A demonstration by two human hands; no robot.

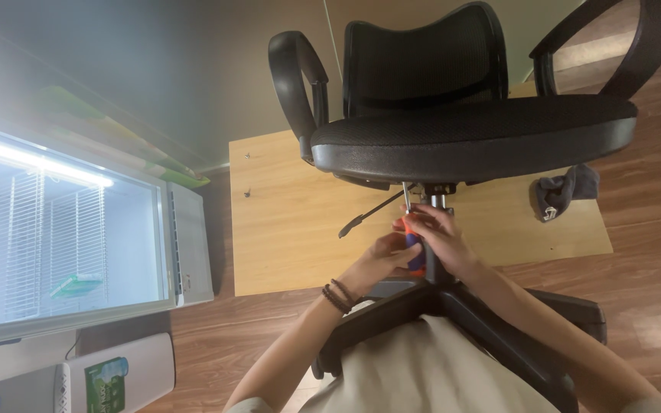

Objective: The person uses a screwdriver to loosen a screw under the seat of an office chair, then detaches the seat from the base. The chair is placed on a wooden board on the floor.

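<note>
A black mesh office chair (468, 130) stands on a pale wooden board (292, 222). Under the seat, both hands hold a screwdriver with an orange and blue handle (415, 243); its metal shaft points up toward the underside of the seat beside the chair's centre column. My left hand (380, 260), with dark bead bracelets on the wrist, wraps the lower part of the handle. My right hand (441, 237) grips the upper part of the handle from the right. The chair's black lever (369, 214) sticks out to the left of the hands.
The chair's black star base (491, 321) spreads over my lap. Two small screws (247, 193) lie on the board at the left. A dark cloth (564, 191) lies at the board's right edge. A lit glass-door cooler (63, 237) stands at the left on the wooden floor.
</note>
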